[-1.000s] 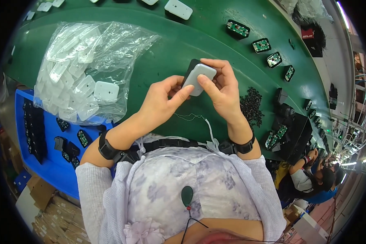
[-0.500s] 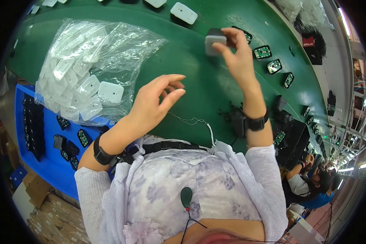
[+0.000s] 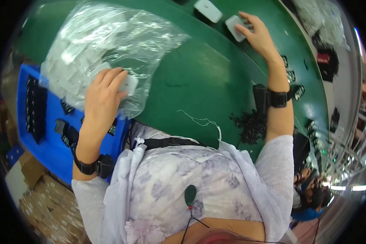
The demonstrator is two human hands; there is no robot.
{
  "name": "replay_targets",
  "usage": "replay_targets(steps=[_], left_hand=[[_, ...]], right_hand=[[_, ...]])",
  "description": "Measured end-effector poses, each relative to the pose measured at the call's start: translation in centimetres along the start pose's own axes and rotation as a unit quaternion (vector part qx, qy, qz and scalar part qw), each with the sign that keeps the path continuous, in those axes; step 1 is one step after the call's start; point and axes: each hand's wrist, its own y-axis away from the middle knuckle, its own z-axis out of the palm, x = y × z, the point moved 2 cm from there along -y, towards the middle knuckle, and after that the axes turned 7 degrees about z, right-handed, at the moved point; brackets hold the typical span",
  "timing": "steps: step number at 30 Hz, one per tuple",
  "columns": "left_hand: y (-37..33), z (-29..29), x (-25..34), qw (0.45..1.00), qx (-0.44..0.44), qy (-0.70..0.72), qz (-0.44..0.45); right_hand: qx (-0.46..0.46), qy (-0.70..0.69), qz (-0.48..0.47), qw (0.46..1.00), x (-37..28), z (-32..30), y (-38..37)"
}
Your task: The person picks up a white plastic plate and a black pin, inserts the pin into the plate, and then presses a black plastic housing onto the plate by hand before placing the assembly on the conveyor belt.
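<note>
My right hand is at the far right of the green table, its thumb and fingers closed on a small case with a white cover. Another white-covered case lies just to the left of it. On the left, my left hand reaches over a clear plastic bag full of white plastic covers. Its thumb and bent fingers close around one white cover at the bag's near side. Part of that cover is hidden under the fingers.
A blue bin with black cases and circuit boards stands at the left. Small black parts are heaped near my right forearm. Open black cases with green boards line the right side. A white string lies near my waist.
My right hand has carried the case farther away and to the right, down near the other white-covered case. My left hand has moved left from mid-table onto a cover at the bag.
</note>
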Motion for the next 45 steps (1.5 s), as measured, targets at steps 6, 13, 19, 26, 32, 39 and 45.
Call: replay_targets(steps=[6,13,19,26,32,39,45], left_hand=[[0.6,2.1,0.1,0.997,-0.015,-0.078,-0.010],[-0.7,1.4,-1.8,0.995,0.088,-0.035,0.000],[-3.3,1.0,3.0,0.932,0.155,0.321,-0.067],[-5.6,5.8,10.1,0.706,-0.071,0.694,-0.126],[-5.6,7.3,9.7,0.723,-0.092,0.676,-0.113],[-5.9,7.2,10.4,0.791,-0.019,0.607,-0.071],[-6.0,7.2,9.9,0.839,0.026,0.541,-0.047]], right_hand=[[0.131,-0.029,0.004,0.991,-4.1,-5.3,7.1],[0.109,0.053,0.056,0.991,-1.3,-3.2,18.5],[0.062,0.036,0.106,0.992,-1.0,1.5,22.5],[0.088,0.162,0.019,0.983,-1.6,2.8,22.3],[0.051,-0.086,0.146,0.984,-5.3,1.9,20.5],[0.045,-0.528,0.107,0.841,-8.6,5.6,17.9],[0.026,-0.567,0.124,0.814,-8.6,7.7,17.9]])
